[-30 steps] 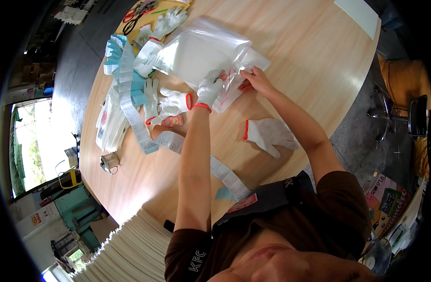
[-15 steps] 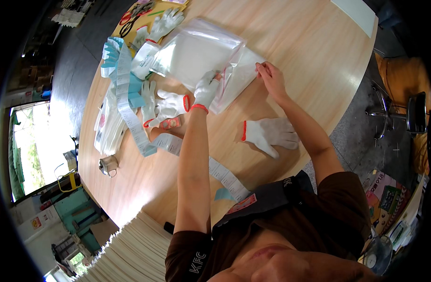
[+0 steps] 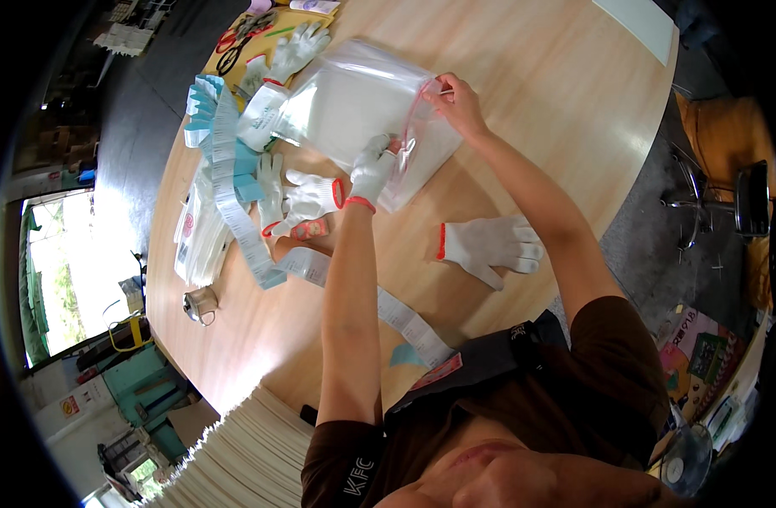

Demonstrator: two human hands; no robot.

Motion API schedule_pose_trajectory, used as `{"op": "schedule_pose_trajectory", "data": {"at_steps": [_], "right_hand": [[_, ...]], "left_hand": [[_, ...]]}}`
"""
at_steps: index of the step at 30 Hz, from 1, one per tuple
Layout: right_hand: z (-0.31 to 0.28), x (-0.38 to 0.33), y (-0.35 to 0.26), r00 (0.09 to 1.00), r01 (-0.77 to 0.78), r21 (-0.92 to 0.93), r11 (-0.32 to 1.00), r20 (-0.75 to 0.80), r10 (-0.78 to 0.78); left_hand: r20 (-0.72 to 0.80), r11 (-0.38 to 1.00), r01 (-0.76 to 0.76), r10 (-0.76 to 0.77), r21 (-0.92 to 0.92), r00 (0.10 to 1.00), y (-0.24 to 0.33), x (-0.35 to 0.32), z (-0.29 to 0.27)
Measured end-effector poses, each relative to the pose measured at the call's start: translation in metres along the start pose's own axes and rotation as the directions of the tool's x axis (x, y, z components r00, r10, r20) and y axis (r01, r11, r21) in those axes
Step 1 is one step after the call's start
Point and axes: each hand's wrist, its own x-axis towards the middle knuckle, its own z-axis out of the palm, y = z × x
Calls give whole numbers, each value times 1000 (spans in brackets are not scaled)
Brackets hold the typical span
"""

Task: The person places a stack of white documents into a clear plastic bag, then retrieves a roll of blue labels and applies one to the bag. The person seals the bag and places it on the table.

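As left hand (image 3: 372, 165) touches bag (image 3: 347, 97), right hand (image 3: 461, 106) shifted, at red strip (image 3: 413, 111)

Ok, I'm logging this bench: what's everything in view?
Clear bags: several, transparent, centre
Loose gloves: 4+, white, around bags
Label strip: 1+, white and blue, left
Plastic bundle: 1, white, left
Metal mug: 1, silver, left edge
Scissors: 1+, black, upper left
Small packet: 1, red, left
Table: 1, pale wood, centre
Ribbed stack: 1, cream, lower left
Chair: 1, black, right
Background clutter: uncounted, mixed, edges
Sleeves: 2, brown, bottom
Left hand: 1, white glove, on bags
Right hand: 1, bare, holding bag
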Motion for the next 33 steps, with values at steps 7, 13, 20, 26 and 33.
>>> {"op": "schedule_pose_trajectory", "data": {"at_steps": [7, 13, 20, 26, 33], "right_hand": [[-11, -2, -17, 999, -37, 143, 989, 18, 35], [0, -11, -29, 996, 46, 99, 994, 67, -53], [24, -30, -30, 951, 61, -8, 998, 303, -56], [29, -32, -4, 959, -159, 285, 945, 272, 79], [20, -27, -2, 998, 30, 422, 906, -69, 0]], "left_hand": [[25, 969, -78, 86, -232, 996, -8, -1, 1], [54, 991, -74, 80, -114, 995, 13, -8, -3], [-45, 987, 163, -163, -2, 986, 3, 0, -1], [-38, 990, 84, -89, -114, 995, 7, -4, 0], [-28, 993, 89, -91, -71, 995, 14, -9, -2]]}}
